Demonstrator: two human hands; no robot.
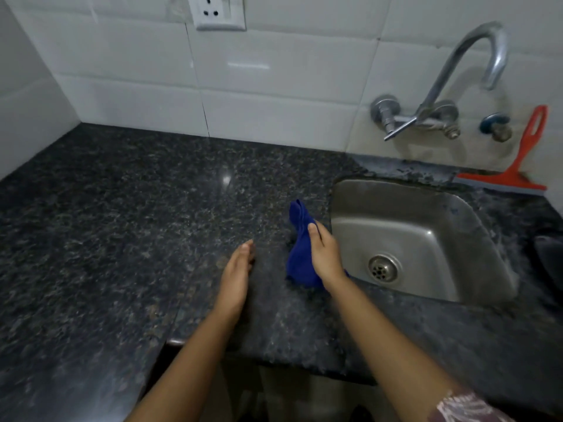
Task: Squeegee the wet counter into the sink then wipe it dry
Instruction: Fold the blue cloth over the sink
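My right hand [323,254] grips a bunched blue cloth [300,260] on the dark speckled granite counter [137,208], just left of the steel sink [451,236]. My left hand [236,275] rests beside it, palm turned inward, fingers straight and together, holding nothing. A red squeegee [518,166] leans against the tiled wall behind the sink's right corner, blade down on the counter.
A chrome tap [475,62] curves out from the wall above the sink, with a second small valve [495,126] to its right. A white wall socket [217,10] sits high on the tiles. The counter's front edge [274,360] steps back near my arms.
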